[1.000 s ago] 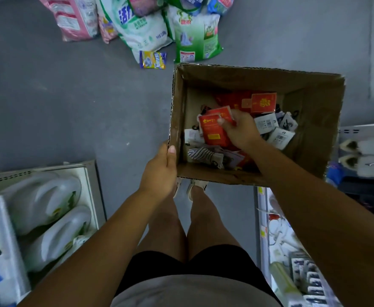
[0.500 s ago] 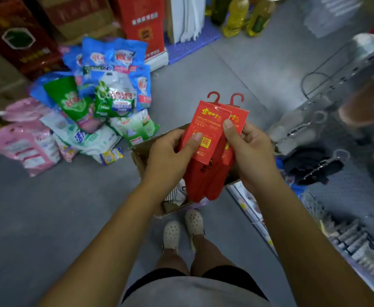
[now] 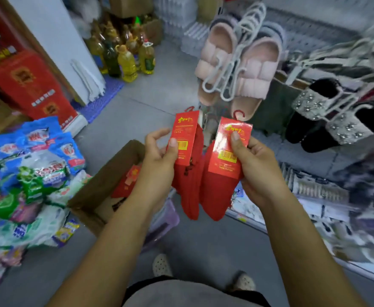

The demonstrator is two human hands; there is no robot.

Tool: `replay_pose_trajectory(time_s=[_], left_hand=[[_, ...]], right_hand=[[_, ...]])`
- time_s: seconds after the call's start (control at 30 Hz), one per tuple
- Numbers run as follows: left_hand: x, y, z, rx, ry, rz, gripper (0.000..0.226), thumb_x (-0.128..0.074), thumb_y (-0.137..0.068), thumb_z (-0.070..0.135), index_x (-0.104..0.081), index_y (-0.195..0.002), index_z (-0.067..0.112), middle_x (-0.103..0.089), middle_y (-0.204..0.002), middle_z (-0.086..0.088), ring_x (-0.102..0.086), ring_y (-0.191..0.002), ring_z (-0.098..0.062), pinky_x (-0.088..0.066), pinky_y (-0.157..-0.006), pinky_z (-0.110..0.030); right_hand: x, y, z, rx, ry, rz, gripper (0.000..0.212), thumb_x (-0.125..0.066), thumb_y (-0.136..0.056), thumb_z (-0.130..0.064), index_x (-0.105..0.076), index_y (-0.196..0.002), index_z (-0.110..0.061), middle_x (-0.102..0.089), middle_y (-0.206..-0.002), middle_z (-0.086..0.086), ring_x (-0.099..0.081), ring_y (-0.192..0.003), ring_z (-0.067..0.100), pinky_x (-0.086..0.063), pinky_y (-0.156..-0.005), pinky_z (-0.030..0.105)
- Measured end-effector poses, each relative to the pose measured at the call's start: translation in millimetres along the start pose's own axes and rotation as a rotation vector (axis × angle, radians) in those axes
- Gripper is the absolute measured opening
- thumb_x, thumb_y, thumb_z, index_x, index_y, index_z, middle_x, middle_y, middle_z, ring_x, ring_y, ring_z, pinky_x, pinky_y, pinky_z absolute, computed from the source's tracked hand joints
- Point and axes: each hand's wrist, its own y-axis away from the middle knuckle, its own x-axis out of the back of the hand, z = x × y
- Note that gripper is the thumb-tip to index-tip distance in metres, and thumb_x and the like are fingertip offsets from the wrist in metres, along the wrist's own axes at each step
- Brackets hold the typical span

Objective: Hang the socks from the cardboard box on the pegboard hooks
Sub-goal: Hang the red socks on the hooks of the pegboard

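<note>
Two packs of red socks hang in front of me, each with a red card label and a small red hook on top. My left hand pinches the left sock pack by its card. My right hand grips the right sock pack the same way. The two packs are held slightly apart. The cardboard box stands open on the floor below my left forearm, with more red packs inside. The pegboard rises at the upper right, blurred.
Pink slippers on white hangers and black studded sandals hang on the rack at right. Detergent bags pile up at left. Oil bottles and red cartons stand at the back. Low shelves with goods run along the right.
I lifted the red sock packs out of the box, my left hand joined, and the packs are now split, one per hand. My view rose toward the rack.
</note>
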Motion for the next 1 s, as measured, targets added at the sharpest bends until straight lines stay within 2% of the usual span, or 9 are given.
replay_pose_trajectory(time_s=[0.1, 0.2, 0.3, 0.43, 0.53, 0.67, 0.77, 0.87, 1.0], left_hand=[[-66, 17, -7, 0.098, 0.118, -0.171, 0.016, -0.057, -0.1, 0.037, -0.061, -0.111, 0.026, -0.076, -0.102, -0.005, -0.071, -0.089, -0.019, -0.056, -0.083, -0.04], [-138, 46, -16, 0.108, 0.113, -0.235, 0.038, -0.069, -0.084, 0.048, -0.063, -0.112, 0.024, -0.074, -0.095, 0.001, -0.071, -0.086, -0.014, -0.056, -0.075, -0.031], [-210, 75, -28, 0.086, 0.046, -0.323, 0.061, -0.074, -0.074, 0.056, -0.061, -0.126, 0.027, -0.073, -0.111, 0.003, -0.072, -0.101, -0.01, -0.055, -0.083, -0.026], [-294, 110, -33, 0.101, 0.016, -0.473, 0.055, -0.064, -0.074, 0.059, -0.064, -0.121, 0.033, -0.075, -0.116, 0.012, -0.068, -0.111, -0.005, -0.049, -0.106, -0.034], [-340, 128, -30, 0.076, -0.032, -0.542, 0.057, -0.064, -0.079, 0.069, -0.063, -0.128, 0.04, -0.073, -0.121, 0.015, -0.066, -0.116, -0.004, -0.047, -0.108, -0.036], [-380, 147, -29, 0.147, 0.127, -0.535, 0.046, -0.06, -0.088, 0.053, -0.067, -0.126, 0.028, -0.076, -0.117, 0.002, -0.07, -0.113, -0.014, -0.052, -0.097, -0.032], [-391, 159, -25, 0.222, 0.21, -0.46, 0.043, -0.052, -0.098, 0.043, -0.068, -0.123, 0.011, -0.077, -0.11, -0.009, -0.074, -0.102, -0.02, -0.059, -0.085, -0.032], [-389, 161, -21, 0.242, 0.209, -0.357, 0.039, -0.055, -0.1, 0.041, -0.07, -0.114, 0.008, -0.078, -0.103, -0.015, -0.077, -0.09, -0.024, -0.064, -0.073, -0.033], [-382, 155, -17, 0.191, 0.166, -0.293, 0.042, -0.067, -0.086, 0.045, -0.073, -0.11, 0.011, -0.078, -0.102, -0.016, -0.076, -0.094, -0.032, -0.063, -0.078, -0.043]], right_hand=[[49, 16, -14, 0.025, -0.036, 0.052, 0.025, -0.061, -0.097, -0.025, -0.069, -0.112, -0.008, -0.076, -0.102, 0.011, -0.073, -0.089, 0.021, -0.06, -0.08, 0.036], [106, 35, -32, 0.031, -0.117, 0.116, 0.03, -0.058, -0.099, -0.024, -0.067, -0.119, -0.004, -0.074, -0.111, 0.018, -0.072, -0.096, 0.027, -0.06, -0.086, 0.041], [167, 56, -53, 0.004, -0.208, 0.16, 0.035, -0.049, -0.103, -0.026, -0.064, -0.123, -0.001, -0.07, -0.118, 0.023, -0.068, -0.108, 0.034, -0.055, -0.097, 0.047], [241, 77, -84, 0.013, -0.324, 0.144, 0.039, -0.044, -0.105, -0.025, -0.063, -0.123, 0.003, -0.069, -0.12, 0.024, -0.064, -0.117, 0.036, -0.049, -0.106, 0.048], [281, 89, -107, 0.041, -0.254, 0.117, 0.04, -0.04, -0.107, -0.029, -0.066, -0.123, -0.003, -0.072, -0.118, 0.015, -0.067, -0.114, 0.027, -0.053, -0.1, 0.04], [315, 104, -123, 0.062, -0.056, 0.042, 0.039, -0.044, -0.105, -0.034, -0.064, -0.129, -0.012, -0.073, -0.119, 0.006, -0.068, -0.112, 0.015, -0.053, -0.095, 0.027], [332, 113, -130, 0.091, 0.051, 0.011, 0.038, -0.047, -0.102, -0.039, -0.066, -0.129, -0.019, -0.075, -0.114, 0.0, -0.071, -0.101, 0.008, -0.056, -0.078, 0.017], [347, 119, -133, 0.185, 0.095, 0.033, 0.029, -0.056, -0.1, -0.033, -0.069, -0.123, -0.024, -0.075, -0.112, -0.001, -0.072, -0.103, 0.013, -0.059, -0.085, 0.026], [351, 113, -133, 0.215, 0.077, 0.069, 0.033, -0.071, -0.09, -0.027, -0.065, -0.121, -0.017, -0.071, -0.115, 0.009, -0.072, -0.103, 0.021, -0.06, -0.085, 0.034]])
